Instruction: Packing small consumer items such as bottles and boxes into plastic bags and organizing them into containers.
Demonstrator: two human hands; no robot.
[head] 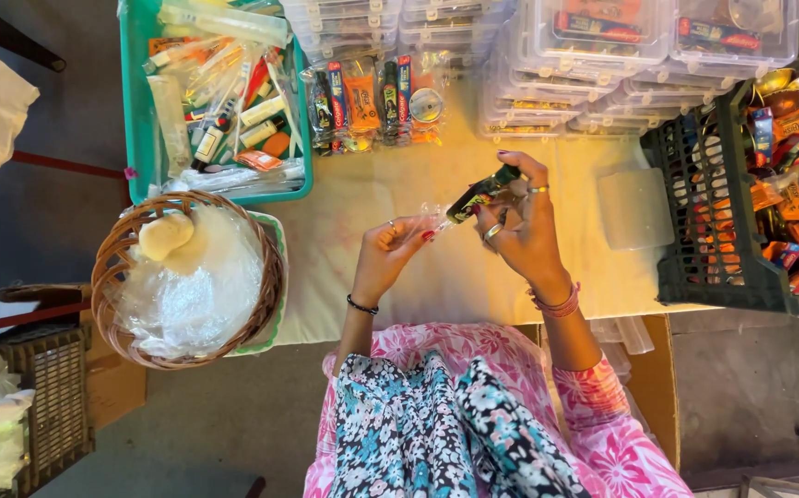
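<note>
Our right hand [524, 226] pinches a small dark tube [482, 192], held above the middle of the table [399, 194], its lower end in the mouth of a clear bag [432, 219]. Our left hand [390, 249] pinches the bag's other end shut between thumb and fingers. We judge the thin film could slip or crumple, letting the tube drop. A wicker basket [109, 277] sits off the left edge, a green tray [136, 120] at the far-left corner, a dark crate [694, 231] at the right.
</note>
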